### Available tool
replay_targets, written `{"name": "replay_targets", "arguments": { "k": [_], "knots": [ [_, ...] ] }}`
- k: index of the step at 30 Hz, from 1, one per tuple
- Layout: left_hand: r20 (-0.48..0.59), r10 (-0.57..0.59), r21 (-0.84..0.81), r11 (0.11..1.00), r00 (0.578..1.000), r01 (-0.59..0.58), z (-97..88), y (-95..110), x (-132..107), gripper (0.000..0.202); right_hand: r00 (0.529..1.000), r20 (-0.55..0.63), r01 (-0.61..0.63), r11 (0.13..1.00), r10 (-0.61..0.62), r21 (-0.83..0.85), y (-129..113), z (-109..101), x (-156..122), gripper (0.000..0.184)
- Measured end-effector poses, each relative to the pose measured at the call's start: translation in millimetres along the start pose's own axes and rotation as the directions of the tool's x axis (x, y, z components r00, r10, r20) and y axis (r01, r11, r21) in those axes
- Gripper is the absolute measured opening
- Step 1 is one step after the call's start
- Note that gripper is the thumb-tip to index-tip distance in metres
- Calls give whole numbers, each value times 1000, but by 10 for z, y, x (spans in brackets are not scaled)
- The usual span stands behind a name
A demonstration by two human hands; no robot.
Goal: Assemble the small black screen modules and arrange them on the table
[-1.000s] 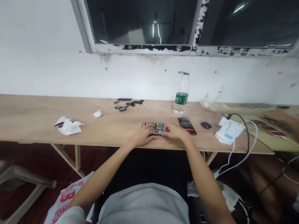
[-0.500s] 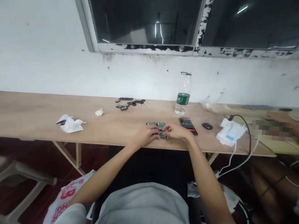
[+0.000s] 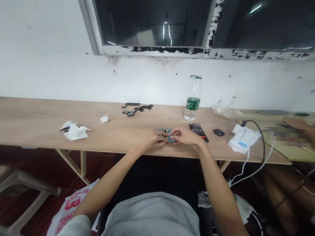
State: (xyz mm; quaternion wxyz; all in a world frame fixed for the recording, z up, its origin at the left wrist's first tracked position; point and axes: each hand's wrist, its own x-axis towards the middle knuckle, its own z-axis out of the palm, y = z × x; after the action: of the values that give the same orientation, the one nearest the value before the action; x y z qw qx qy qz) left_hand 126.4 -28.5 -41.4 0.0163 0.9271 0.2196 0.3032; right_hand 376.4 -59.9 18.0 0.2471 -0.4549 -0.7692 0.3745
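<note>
At the table's near edge, my left hand (image 3: 155,139) and my right hand (image 3: 185,136) meet over a small flat green piece (image 3: 171,139) with a yellow-gold edge, looking like a little circuit board. The fingertips of both hands are pinched at its sides. Just behind them lie two similar pieces, one green piece (image 3: 159,129) by the left fingers and another green piece (image 3: 169,130) partly covered by the right hand. Fine detail at the fingertips is too small to make out.
Behind lies a cluster of dark small pieces (image 3: 139,108). A phone (image 3: 197,131), a water bottle (image 3: 192,104), a black oval object (image 3: 218,132) and a white power strip (image 3: 242,139) with cables are on the right. Crumpled tissue (image 3: 76,131) lies left. Another person's arm (image 3: 302,127) is far right.
My left hand has turned slightly and its fingers have shifted against the green piece. The right fingers have moved a little, now covering more of the piece behind.
</note>
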Motion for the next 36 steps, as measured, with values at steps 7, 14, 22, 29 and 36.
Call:
{"name": "replay_targets", "arguments": {
  "k": [7,14,22,29,36],
  "knots": [
    [31,-33,14,999,999,32,-75,-48,-36,19,999,-35,38,998,-36,56,53,78,74,4],
    [-16,-5,17,1000,1000,6,-190,-27,-82,23,998,-37,50,991,-46,122,-2,75,52,3],
    [-41,-5,-14,1000,999,5,-201,-36,-89,26,998,-57,25,986,-16,163,28,61,83,5],
    [-31,-6,-9,1000,999,5,-184,-76,-70,25,999,-36,-2,980,10,197,118,90,161,10],
    [-91,-64,-14,998,994,63,-379,-208,-105,25,991,-125,-37,995,48,89,105,78,132,9]
  ]
}}
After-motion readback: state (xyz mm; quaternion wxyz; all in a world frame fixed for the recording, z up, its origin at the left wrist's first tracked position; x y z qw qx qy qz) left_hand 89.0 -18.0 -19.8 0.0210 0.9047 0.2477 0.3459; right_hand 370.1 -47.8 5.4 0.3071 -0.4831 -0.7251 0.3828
